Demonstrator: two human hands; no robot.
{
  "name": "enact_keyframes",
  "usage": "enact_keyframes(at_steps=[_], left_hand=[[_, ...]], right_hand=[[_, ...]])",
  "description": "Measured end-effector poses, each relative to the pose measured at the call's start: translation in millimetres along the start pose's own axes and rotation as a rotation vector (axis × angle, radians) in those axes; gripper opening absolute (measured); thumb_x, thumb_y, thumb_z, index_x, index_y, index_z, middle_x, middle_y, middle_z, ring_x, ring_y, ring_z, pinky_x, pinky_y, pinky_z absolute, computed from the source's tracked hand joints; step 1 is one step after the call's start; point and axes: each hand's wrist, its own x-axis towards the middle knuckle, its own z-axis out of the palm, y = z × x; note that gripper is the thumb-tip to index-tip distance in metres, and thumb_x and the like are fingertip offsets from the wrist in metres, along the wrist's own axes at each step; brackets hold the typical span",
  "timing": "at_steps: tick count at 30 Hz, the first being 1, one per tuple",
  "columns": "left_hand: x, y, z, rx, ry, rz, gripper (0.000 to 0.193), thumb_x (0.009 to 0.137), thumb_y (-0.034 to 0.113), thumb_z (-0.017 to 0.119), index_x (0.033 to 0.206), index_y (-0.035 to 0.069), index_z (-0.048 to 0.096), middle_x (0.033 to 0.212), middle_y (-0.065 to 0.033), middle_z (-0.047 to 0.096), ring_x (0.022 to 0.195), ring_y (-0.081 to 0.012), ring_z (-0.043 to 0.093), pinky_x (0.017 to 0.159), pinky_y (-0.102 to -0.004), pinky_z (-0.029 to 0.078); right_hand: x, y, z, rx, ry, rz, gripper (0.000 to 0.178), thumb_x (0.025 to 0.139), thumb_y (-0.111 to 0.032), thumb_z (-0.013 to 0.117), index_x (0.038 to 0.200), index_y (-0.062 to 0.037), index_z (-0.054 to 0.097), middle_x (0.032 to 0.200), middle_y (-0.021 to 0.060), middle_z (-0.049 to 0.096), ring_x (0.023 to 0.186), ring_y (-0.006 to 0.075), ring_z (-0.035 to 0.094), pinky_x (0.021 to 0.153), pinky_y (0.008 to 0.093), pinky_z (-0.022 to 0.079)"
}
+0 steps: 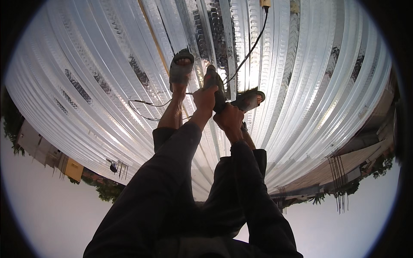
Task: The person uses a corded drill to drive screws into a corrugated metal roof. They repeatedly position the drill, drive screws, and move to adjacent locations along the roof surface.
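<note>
Head view: gripping a corded power drill (pixel 220 97) between sandalled feet (pixel 180 74), over corrugated metal sheeting (pixel 309 92), with left hand (pixel 204 99) wrapped round its front body and right hand (pixel 229 117) round its rear. Too dark to tell nose contact. Judged: positioning or running it; next needing steady two-handed pressure.

Hard glare on metal sheets (pixel 307 86), upper centre; sleeves (pixel 150 176) near-black, lower centre; sky (pixel 56 215) pale, washed-out, lower left; straight lines bowed; black vignette around rim.
</note>
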Motion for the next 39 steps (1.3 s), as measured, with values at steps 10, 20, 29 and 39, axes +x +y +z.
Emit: enact_keyframes(at_steps=[10,20,29,39], left_hand=[[-24,13,20,0.221,0.148,-0.022,0.056,0.068,0.038,0.082,0.1,-0.006,0.073,0.099,-0.022,0.073,0.095,-0.0347,0.072,0.088,-0.041,0.055],[-11,10,18,0.367,0.102,0.065,0.059,0.068,0.04,0.08,0.103,-0.006,0.073,0.103,-0.0237,0.073,0.099,-0.0374,0.071,0.091,-0.0436,0.054],[1,-9,7,-0.012,-0.005,0.014,0.06,0.069,0.039,0.081,0.104,-0.009,0.072,0.103,-0.0257,0.073,0.098,-0.0372,0.071,0.089,-0.0434,0.054],[-27,21,19,0.33,0.108,0.033,0.057,0.071,0.04,0.078,0.099,-0.01,0.072,0.102,-0.026,0.073,0.101,-0.0374,0.07,0.087,-0.0442,0.053]], right_hand=[[6,20,-2,-0.051,0.035,-0.028,0.027,0.071,-0.023,0.069,0.09,-0.0035,0.074,0.082,0.0199,0.074,0.082,0.0381,0.073,0.076,0.046,0.057],[-1,11,-11,0.028,0.009,-0.024,0.032,0.071,-0.025,0.07,0.094,-0.0027,0.075,0.086,0.0232,0.073,0.085,0.0405,0.073,0.078,0.048,0.057],[2,12,-10,-0.051,-0.02,-0.074,0.029,0.072,-0.025,0.07,0.09,-0.0036,0.074,0.084,0.0204,0.074,0.084,0.0379,0.073,0.077,0.0465,0.057],[6,20,11,0.061,-0.006,0.04,0.032,0.073,-0.027,0.072,0.095,-0.0037,0.073,0.088,0.0203,0.074,0.088,0.0365,0.074,0.079,0.0462,0.057]])
